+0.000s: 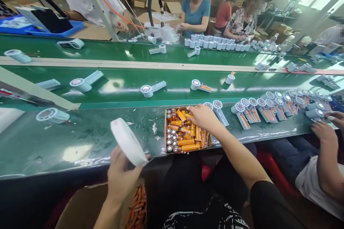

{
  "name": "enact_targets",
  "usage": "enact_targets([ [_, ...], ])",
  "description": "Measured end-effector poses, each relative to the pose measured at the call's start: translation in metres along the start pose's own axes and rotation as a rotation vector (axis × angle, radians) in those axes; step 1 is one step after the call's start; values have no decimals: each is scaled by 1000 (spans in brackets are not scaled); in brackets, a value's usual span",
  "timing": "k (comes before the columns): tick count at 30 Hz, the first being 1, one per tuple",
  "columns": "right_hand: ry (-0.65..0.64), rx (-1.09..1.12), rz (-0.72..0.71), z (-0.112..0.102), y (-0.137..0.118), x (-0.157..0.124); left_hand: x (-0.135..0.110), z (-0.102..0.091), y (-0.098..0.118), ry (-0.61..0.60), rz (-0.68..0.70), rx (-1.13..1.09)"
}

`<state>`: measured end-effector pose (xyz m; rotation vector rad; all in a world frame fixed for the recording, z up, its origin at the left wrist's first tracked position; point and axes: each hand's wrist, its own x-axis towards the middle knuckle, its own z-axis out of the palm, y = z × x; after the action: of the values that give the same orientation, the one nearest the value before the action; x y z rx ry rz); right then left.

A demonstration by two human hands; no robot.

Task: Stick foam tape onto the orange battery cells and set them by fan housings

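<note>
My left hand [122, 171] is closed around the edge of a white tape roll [126, 141], holding it tilted above the near edge of the bench. The thumb presses by the loose end at the roll's lower right. My right hand [202, 118] reaches over a small cardboard box [166, 128] packed with orange-wrapped batteries [188, 142]. Its fingers are bent together at the box's far side, among the batteries; whatever is between the fingertips is hidden. Several batteries in the box's left part stand with their round ends up.
Pale blue handheld fan bodies [252, 105] stand in rows on the right of the bench [88, 132]; another fan body [51, 115] lies left. More fan parts lie on the green conveyor [118, 82]. A co-worker's hands [325, 130] work at right. Below, an open carton [88, 204] holds orange batteries.
</note>
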<state>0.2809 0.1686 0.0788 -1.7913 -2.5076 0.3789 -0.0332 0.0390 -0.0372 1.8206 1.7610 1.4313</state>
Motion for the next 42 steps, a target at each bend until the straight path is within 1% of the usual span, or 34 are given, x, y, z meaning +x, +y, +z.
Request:
enact_targets([
  [2, -32, -66, -23, 3, 12, 14, 7, 8, 8, -48, 199, 32],
  [3, -18, -23, -30, 7, 16, 17, 11, 11, 12, -61, 284, 56],
  [4, 26, 87, -27, 10, 18, 16, 14, 13, 16, -66, 353, 89],
  [5, 96, 257, -17, 13, 19, 12, 17, 14, 19, -65, 409, 127],
  [7, 245, 692, -10, 19, 18, 0, 21, 15, 26, -55, 489, 213],
  [9, 350, 1066, -50, 21, 12, -17, 24, 15, 34, -61, 540, 301],
  [10, 384, 1176, -79, 21, 7, -26, 25, 15, 38, -67, 564, 337],
  [11, 410, 1231, -110, 20, 2, -33, 26, 15, 42, -77, 579, 365],
  [13, 474, 1213, -171, 17, -7, -45, 27, 14, 50, -95, 589, 402],
  [16, 592, 1028, -264, 11, -17, -54, 29, 14, 59, -107, 589, 439],
  [19, 652, 876, -300, 8, -20, -55, 30, 15, 67, -102, 608, 459],
  [22, 640, 810, -313, 7, -21, -53, 33, 14, 72, -106, 630, 469],
  [24, 586, 790, -323, 6, -20, -53, 36, 11, 74, -113, 645, 495],
  [25, 539, 799, -323, 5, -18, -53, 39, 10, 75, -117, 660, 509],
  [27, 419, 889, -297, 5, -16, -52, 44, 6, 77, -136, 701, 538],
  [29, 308, 1071, -234, 10, -15, -49, 48, 5, 80, -160, 741, 554],
  [30, 290, 1181, -181, 15, -16, -47, 49, 7, 82, -161, 748, 557],
  [31, 311, 1296, -114, 20, -18, -45, 49, 8, 85, -157, 746, 559],
  [32, 360, 1406, -39, 27, -21, -43, 49, 11, 88, -147, 738, 558],
  [34, 499, 1583, 98, 39, -26, -39, 46, 16, 92, -136, 722, 544],
  [36, 589, 1693, 167, 44, -30, -37, 45, 18, 94, -161, 724, 512],
  [38, 607, 1739, 162, 42, -31, -39, 46, 16, 94, -220, 748, 472],
  [40, 617, 1759, 126, 37, -33, -42, 50, 12, 94, -288, 785, 438],
  [42, 657, 1793, 85, 31, -35, -45, 53, 7, 97, -332, 810, 415],
])
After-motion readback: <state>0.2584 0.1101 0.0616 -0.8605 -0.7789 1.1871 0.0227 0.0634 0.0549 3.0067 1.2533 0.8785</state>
